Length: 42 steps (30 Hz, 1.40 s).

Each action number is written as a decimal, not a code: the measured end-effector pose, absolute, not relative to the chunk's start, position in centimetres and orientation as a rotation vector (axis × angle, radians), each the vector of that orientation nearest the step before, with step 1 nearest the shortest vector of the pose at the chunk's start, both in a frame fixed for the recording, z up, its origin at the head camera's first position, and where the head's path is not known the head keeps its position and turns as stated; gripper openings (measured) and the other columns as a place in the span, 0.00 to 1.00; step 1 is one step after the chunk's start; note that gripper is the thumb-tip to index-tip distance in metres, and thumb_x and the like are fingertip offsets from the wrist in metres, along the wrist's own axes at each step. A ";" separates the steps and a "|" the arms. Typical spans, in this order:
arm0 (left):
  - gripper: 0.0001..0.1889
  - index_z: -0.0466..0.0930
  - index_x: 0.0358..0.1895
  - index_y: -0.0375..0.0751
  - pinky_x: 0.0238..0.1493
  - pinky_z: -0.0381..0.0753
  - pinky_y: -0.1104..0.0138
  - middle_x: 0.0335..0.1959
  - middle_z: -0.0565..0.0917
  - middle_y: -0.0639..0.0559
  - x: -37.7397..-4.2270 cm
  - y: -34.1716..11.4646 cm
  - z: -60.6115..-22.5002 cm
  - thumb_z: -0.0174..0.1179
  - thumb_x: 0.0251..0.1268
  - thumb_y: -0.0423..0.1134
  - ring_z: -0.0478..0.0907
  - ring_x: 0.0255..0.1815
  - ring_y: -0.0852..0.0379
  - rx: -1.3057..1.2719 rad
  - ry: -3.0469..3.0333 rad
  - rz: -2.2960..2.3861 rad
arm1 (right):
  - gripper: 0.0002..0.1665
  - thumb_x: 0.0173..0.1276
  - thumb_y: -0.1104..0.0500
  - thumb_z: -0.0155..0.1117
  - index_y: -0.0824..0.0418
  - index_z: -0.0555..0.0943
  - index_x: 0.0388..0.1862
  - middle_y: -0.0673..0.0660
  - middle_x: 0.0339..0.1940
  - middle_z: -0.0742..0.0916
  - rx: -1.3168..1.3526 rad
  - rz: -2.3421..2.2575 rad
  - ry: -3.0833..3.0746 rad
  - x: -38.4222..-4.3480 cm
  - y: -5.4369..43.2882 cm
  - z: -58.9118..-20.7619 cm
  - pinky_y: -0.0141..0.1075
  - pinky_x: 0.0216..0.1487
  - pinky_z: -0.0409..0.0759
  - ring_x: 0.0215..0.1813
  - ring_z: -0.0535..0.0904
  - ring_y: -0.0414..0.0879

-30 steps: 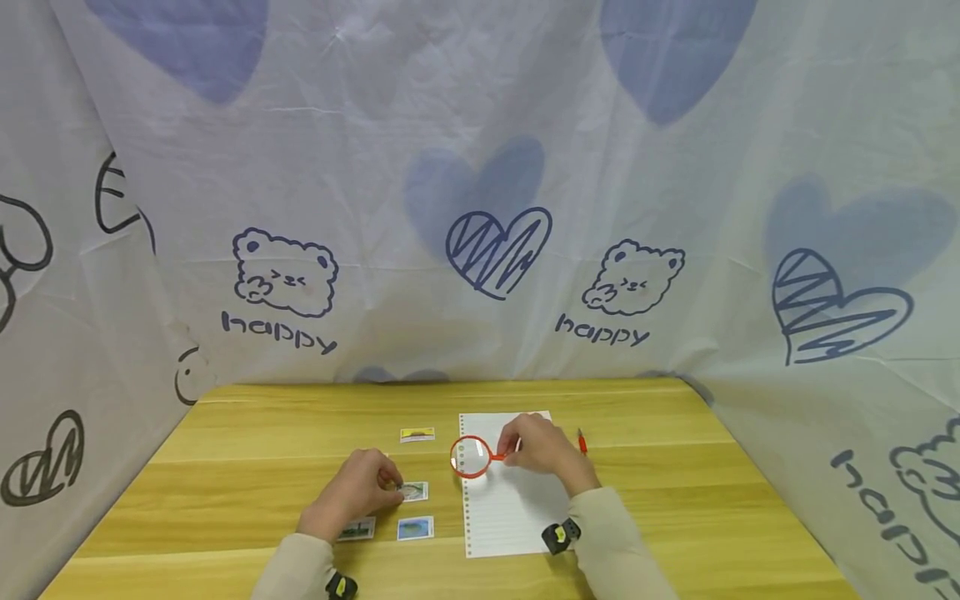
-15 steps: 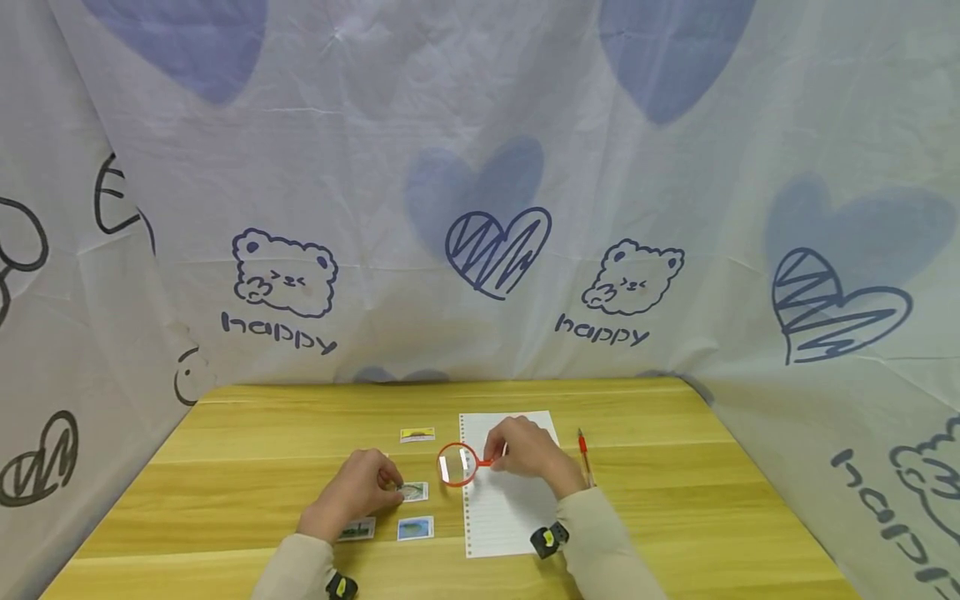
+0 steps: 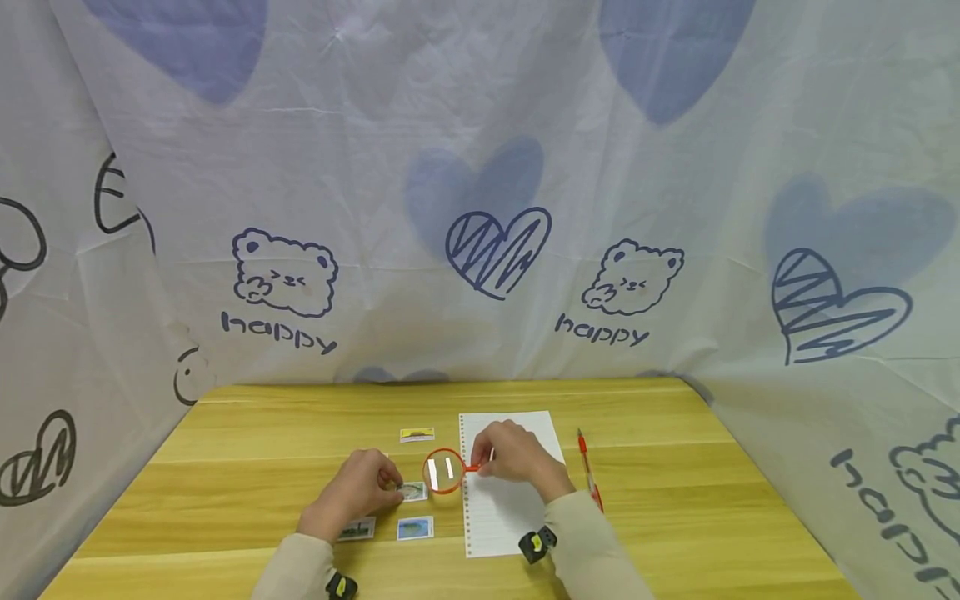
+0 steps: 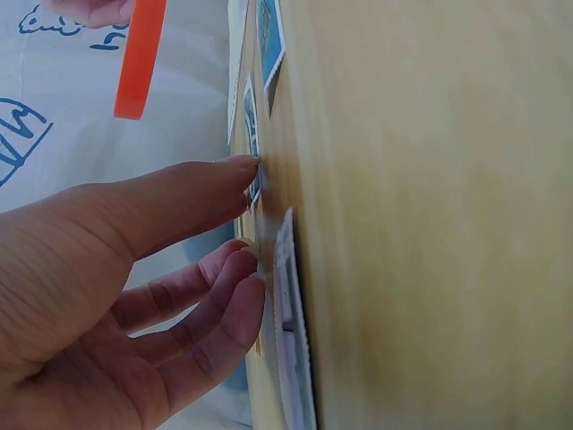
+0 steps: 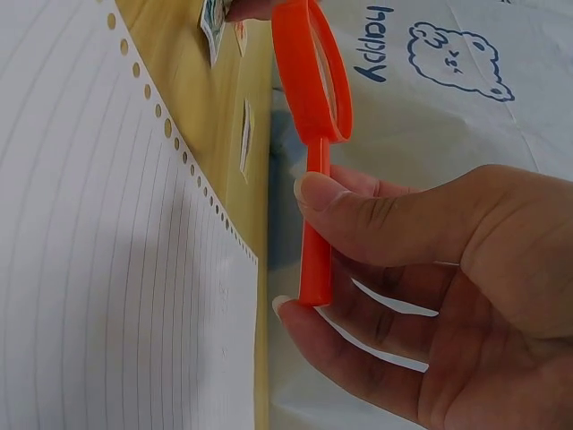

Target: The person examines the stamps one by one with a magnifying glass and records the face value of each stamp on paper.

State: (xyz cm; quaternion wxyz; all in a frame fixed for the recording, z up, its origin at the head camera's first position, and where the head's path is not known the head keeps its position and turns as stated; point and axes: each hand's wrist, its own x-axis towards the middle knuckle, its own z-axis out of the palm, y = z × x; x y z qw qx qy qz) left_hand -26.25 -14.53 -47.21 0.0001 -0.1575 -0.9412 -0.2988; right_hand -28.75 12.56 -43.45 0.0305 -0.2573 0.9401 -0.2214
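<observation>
My right hand (image 3: 513, 457) pinches the handle of a red magnifying glass (image 5: 315, 224) between thumb and fingers. Its round lens hangs above the table, just right of a green-toned postage stamp (image 3: 416, 492). My left hand (image 3: 358, 490) has its thumb and curled fingertips at that stamp's left end, which they partly hide. In the left wrist view the thumb (image 4: 201, 193) overlaps the stamp's edge. A blue stamp (image 3: 416, 528) lies nearer the front. Another dark green stamp (image 3: 358, 528) sits partly under the left wrist, and a yellow stamp (image 3: 417, 435) lies farther back.
A lined sheet of paper (image 3: 498, 525) with punched holes down its left edge lies under my right hand. To its right rests a red pen (image 3: 585, 457). The wooden table (image 3: 225, 467) meets a printed cloth (image 3: 397, 317) behind and on both sides.
My right hand has carried the magnifying glass left and slightly toward the front, off the paper's edge and close to the green stamp. More of the pen shows now. The left hand stays put.
</observation>
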 end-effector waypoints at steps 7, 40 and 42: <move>0.07 0.91 0.33 0.42 0.40 0.84 0.62 0.33 0.87 0.52 -26.3 -14.5 -47.2 0.79 0.51 0.33 0.81 0.35 0.59 -0.493 -2.958 -0.946 | 0.08 0.57 0.65 0.79 0.54 0.88 0.28 0.45 0.26 0.87 -0.860 -0.680 2.894 -28.6 12.0 -43.6 0.30 0.34 0.73 0.30 0.75 0.34; 0.07 0.91 0.31 0.44 0.39 0.84 0.62 0.31 0.87 0.52 -26.1 -14.5 -47.0 0.79 0.50 0.33 0.80 0.35 0.59 -0.515 -2.937 -0.959 | 0.08 0.57 0.63 0.80 0.52 0.88 0.27 0.43 0.25 0.86 -0.808 -0.646 2.880 -28.2 10.0 -44.3 0.31 0.34 0.71 0.30 0.73 0.34; 0.07 0.91 0.31 0.43 0.39 0.84 0.62 0.31 0.87 0.52 -26.2 -14.5 -47.0 0.79 0.50 0.33 0.80 0.34 0.59 -0.519 -2.934 -0.959 | 0.09 0.58 0.63 0.80 0.52 0.87 0.27 0.43 0.25 0.86 -0.807 -0.646 2.880 -28.2 10.0 -44.4 0.31 0.34 0.72 0.30 0.73 0.35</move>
